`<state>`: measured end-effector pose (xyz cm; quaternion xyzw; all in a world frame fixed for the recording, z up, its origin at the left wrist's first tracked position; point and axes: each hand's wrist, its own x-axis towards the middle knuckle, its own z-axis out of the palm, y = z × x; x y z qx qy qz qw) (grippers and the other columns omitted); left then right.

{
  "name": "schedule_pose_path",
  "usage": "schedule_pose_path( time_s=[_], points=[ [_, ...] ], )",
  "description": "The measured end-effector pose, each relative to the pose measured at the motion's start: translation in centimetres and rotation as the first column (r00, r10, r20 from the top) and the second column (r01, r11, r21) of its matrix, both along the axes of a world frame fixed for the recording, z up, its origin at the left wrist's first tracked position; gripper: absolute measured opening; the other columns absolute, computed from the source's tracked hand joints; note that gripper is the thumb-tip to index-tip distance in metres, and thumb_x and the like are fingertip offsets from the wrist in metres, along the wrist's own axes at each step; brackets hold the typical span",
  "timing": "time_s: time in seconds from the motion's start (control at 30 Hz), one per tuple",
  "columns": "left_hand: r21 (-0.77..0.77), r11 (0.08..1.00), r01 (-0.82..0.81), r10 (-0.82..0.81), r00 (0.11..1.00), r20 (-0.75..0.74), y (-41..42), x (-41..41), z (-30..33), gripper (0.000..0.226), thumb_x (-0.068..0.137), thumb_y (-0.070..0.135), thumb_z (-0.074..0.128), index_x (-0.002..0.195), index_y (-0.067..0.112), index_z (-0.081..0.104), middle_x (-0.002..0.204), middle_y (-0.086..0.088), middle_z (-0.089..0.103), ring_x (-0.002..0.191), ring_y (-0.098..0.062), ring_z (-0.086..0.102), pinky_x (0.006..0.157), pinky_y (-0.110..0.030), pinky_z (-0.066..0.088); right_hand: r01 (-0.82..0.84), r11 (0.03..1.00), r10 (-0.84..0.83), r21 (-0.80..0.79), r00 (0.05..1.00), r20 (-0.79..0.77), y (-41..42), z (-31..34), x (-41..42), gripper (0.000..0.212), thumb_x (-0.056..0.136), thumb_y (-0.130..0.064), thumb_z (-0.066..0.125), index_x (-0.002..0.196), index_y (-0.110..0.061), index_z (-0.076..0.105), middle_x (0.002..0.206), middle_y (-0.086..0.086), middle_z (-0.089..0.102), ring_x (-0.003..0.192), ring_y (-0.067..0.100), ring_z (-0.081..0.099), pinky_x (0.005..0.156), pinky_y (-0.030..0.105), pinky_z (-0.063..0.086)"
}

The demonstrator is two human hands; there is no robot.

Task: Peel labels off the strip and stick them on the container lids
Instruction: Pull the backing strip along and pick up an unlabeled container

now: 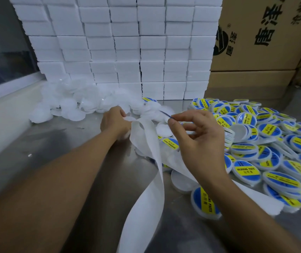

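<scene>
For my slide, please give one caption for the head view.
Right hand pinches a peeled label; left hand holds the backing strip.

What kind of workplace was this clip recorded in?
Probably a small packing or labelling workshop: a wall of stacked white foam boxes, printed brown cardboard cartons, and a heap of round white lids with blue-and-yellow labels on a steel worktable.

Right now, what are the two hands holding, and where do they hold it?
The right hand pinches a peeled label by its edge, between thumb and forefinger. The left hand grips the white backing strip at its top end.
</scene>
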<state>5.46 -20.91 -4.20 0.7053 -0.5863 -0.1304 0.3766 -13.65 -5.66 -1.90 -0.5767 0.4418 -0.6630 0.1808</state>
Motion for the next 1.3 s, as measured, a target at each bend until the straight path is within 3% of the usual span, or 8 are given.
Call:
schedule_pose_path(
  time_s=[0.4, 0.57, 0.67, 0.77, 0.9, 1.0, 1.13, 1.3],
  points=[
    [-0.468, 0.884, -0.012, -0.018, 0.998, -0.059, 13.0, 0.6, 0.9, 0.037, 0.062, 0.043, 0.084, 0.082, 0.029, 0.056, 0.056, 0.011, 0.054, 0.058, -0.015, 0.058, 0.065, -0.036, 0.054, -0.095, 0.995, 0.096, 0.042, 0.995, -0.007, 1.3, 0.8, 1.0, 0.016, 0.088, -0.021, 0.069, 0.101, -0.029, 0.062, 0.081, -0.007, 0.066, 0.071, 0.014, 0.067, 0.060, 0.019, 0.051],
    [-0.650, 0.730, 0.213, -0.146, 0.977, 0.156, 16.7, -0.3, 1.2, 0.038, 0.068, 0.039, 0.081, 0.093, 0.020, 0.060, 0.093, 0.007, 0.063, 0.059, -0.012, 0.057, 0.053, -0.030, 0.048, -0.212, 0.973, 0.218, 0.088, 0.974, -0.062, 2.1, 0.8, 1.6, 0.028, 0.086, -0.021, 0.071, 0.111, -0.025, 0.058, 0.085, -0.005, 0.070, 0.073, 0.014, 0.069, 0.065, 0.026, 0.056],
    [-0.690, 0.654, 0.311, -0.130, 0.944, 0.302, 17.4, -0.9, 1.0, 0.037, 0.074, 0.040, 0.078, 0.093, 0.012, 0.063, 0.107, -0.001, 0.066, 0.073, -0.006, 0.056, 0.064, -0.005, 0.037, -0.311, 0.943, 0.315, 0.123, 0.949, -0.014, 2.4, 0.9, 1.9, 0.038, 0.083, -0.018, 0.076, 0.115, -0.024, 0.057, 0.086, -0.001, 0.072, 0.072, 0.012, 0.069, 0.066, 0.025, 0.057],
    [-0.710, 0.616, 0.341, -0.150, 0.936, 0.320, 17.5, -1.2, 1.0, 0.036, 0.074, 0.032, 0.081, 0.095, 0.008, 0.064, 0.110, -0.005, 0.066, 0.085, -0.010, 0.057, 0.069, -0.004, 0.038, -0.378, 0.916, 0.368, 0.138, 0.925, 0.091, 2.2, 1.1, 1.8, 0.039, 0.081, -0.005, 0.076, 0.113, -0.017, 0.057, 0.083, 0.008, 0.073, 0.065, 0.017, 0.069, 0.066, 0.028, 0.059],
    [-0.613, 0.768, 0.183, -0.362, 0.914, -0.181, 17.8, -1.8, 1.5, 0.044, 0.070, 0.016, 0.086, 0.105, 0.020, 0.060, 0.106, 0.004, 0.068, 0.083, -0.013, 0.067, 0.068, -0.022, 0.056, -0.405, 0.901, 0.375, 0.158, 0.908, 0.186, 2.0, 1.2, 1.5, 0.037, 0.082, -0.002, 0.074, 0.114, -0.013, 0.057, 0.080, 0.008, 0.074, 0.068, 0.021, 0.070, 0.064, 0.026, 0.057],
    [-0.415, 0.895, 0.161, -0.427, 0.577, -0.696, 17.5, -1.7, 2.0, 0.033, 0.078, -0.002, 0.075, 0.102, 0.017, 0.062, 0.093, -0.004, 0.075, 0.078, -0.020, 0.073, 0.068, -0.028, 0.059, -0.400, 0.904, 0.367, 0.150, 0.907, 0.204, 1.8, 1.1, 1.4, 0.037, 0.083, 0.000, 0.072, 0.115, -0.011, 0.058, 0.071, -0.003, 0.074, 0.064, 0.007, 0.069, 0.059, 0.015, 0.051],
    [-0.355, 0.899, 0.258, -0.421, 0.279, -0.863, 17.3, -1.5, 1.8, 0.032, 0.069, 0.006, 0.073, 0.100, 0.004, 0.065, 0.092, -0.017, 0.075, 0.083, -0.026, 0.073, 0.069, -0.027, 0.058, -0.368, 0.917, 0.339, 0.156, 0.923, 0.182, 1.7, 0.9, 1.5, 0.037, 0.083, -0.002, 0.073, 0.116, -0.010, 0.058, 0.079, -0.003, 0.076, 0.067, 0.007, 0.070, 0.058, 0.015, 0.051],
    [-0.330, 0.909, 0.253, -0.378, 0.171, -0.910, 17.3, -1.8, 1.8, 0.037, 0.062, 0.006, 0.074, 0.098, 0.000, 0.067, 0.091, -0.018, 0.075, 0.083, -0.026, 0.074, 0.068, -0.027, 0.058, -0.334, 0.926, 0.308, 0.176, 0.938, 0.162, 1.7, 0.9, 1.4, 0.033, 0.084, -0.006, 0.073, 0.113, -0.012, 0.060, 0.080, -0.004, 0.076, 0.067, 0.010, 0.071, 0.057, 0.018, 0.053]
  ],
)
